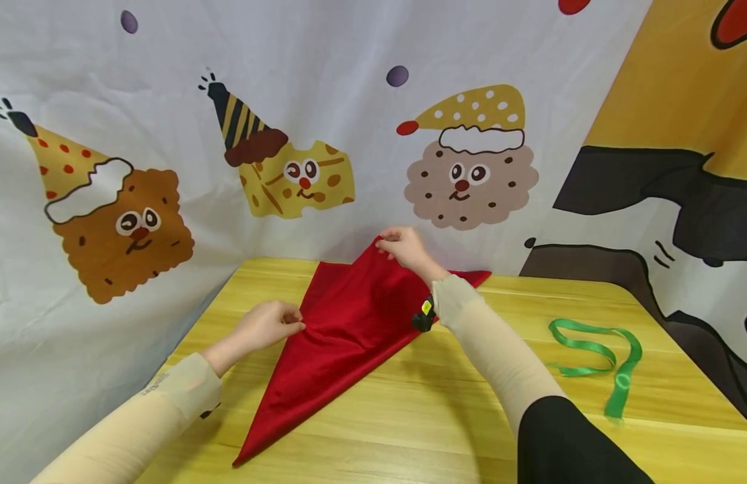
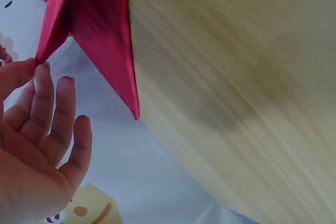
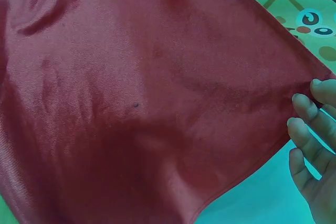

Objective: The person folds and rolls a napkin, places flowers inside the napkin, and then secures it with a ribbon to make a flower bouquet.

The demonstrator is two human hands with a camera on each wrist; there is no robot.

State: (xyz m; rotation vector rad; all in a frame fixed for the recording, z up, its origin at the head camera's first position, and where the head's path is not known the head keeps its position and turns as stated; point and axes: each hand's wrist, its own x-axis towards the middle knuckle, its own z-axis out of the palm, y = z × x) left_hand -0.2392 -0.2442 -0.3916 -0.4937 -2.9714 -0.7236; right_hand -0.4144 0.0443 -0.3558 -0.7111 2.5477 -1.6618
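A shiny red cloth (image 1: 361,316) lies folded on the wooden table, partly lifted, with a long fold running from its near left tip to its far right tip. My right hand (image 1: 406,247) pinches a raised corner of it near the table's back edge. At the cloth's left edge, my left hand (image 1: 267,327) pinches the fabric between thumb and index finger. The left wrist view shows the left hand (image 2: 42,129) with its other fingers spread below the pinched red cloth (image 2: 102,30). In the right wrist view, the right hand (image 3: 315,135) holds the corner of the cloth (image 3: 157,77), which is spread taut.
A green ribbon (image 1: 621,380) lies in a loose curve on the right of the wooden table (image 1: 409,430). Behind the table hangs a white backdrop (image 1: 361,40) printed with cartoon biscuits and cheese in party hats.
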